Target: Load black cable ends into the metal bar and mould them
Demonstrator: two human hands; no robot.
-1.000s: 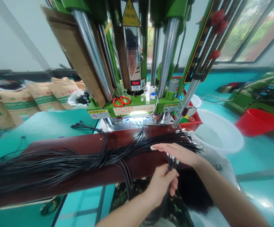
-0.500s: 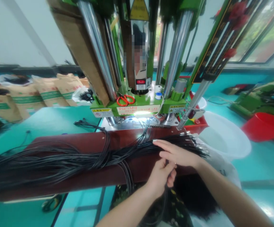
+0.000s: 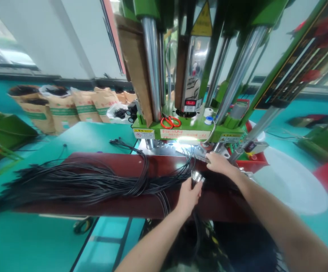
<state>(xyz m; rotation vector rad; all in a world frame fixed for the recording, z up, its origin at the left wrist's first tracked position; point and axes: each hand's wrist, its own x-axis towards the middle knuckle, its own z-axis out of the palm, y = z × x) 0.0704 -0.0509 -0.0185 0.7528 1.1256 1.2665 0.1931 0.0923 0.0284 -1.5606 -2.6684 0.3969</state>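
My left hand (image 3: pixel 189 194) is closed around a bundle of black cables (image 3: pixel 197 230). Their silver metal tips (image 3: pixel 198 176) stick up above the fist, and the cables hang down below it. My right hand (image 3: pixel 218 163) reaches to the front edge of the green press (image 3: pixel 185 130), its fingers closed on the right end of a narrow metal strip (image 3: pixel 198 156). Beneath the press lamp, the metal bed (image 3: pixel 164 146) is lit. A long heap of black cables (image 3: pixel 96 185) lies across the brown board (image 3: pixel 118 161), left of my hands.
Red-handled scissors (image 3: pixel 170 122) rest on the press ledge beside a small blue-and-white spool (image 3: pixel 208 120). To the right are a red bin (image 3: pixel 256 164) and a large white basin (image 3: pixel 291 181). Paper sacks (image 3: pixel 64 109) stand at the back left.
My right hand has left my left hand and moved forward to the metal strip at the press. Silver cable tips now show above my left fist. The view has turned left.
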